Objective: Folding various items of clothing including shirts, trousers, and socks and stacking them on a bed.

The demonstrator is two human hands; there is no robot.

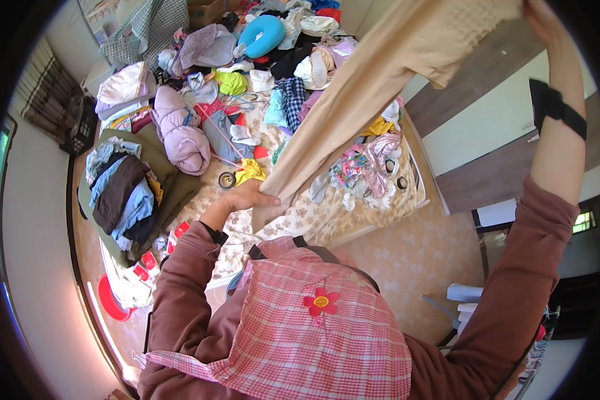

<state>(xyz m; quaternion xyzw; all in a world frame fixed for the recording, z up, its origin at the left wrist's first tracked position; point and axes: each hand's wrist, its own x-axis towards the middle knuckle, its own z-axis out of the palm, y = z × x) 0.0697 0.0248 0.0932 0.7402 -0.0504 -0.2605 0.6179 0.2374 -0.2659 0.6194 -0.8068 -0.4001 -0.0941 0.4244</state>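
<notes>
A long pair of tan trousers is stretched on a slant in front of me, over the clothes-covered bed. My left hand pinches its narrow lower end, thumb on top. High at the upper right, my right hand grips the wide, gathered end; part of that hand is cut off by the picture's rim. Just beyond my left hand lie a yellow cloth and a dark roll of tape. The trousers hide part of the clothes behind them.
Folded clothes are stacked at the left, beside a rolled lilac padded garment. Farther back lie a blue ring-shaped pillow and mixed clothes. A pink hanger lies mid-bed. A red basin stands on the floor; a wardrobe is at the right.
</notes>
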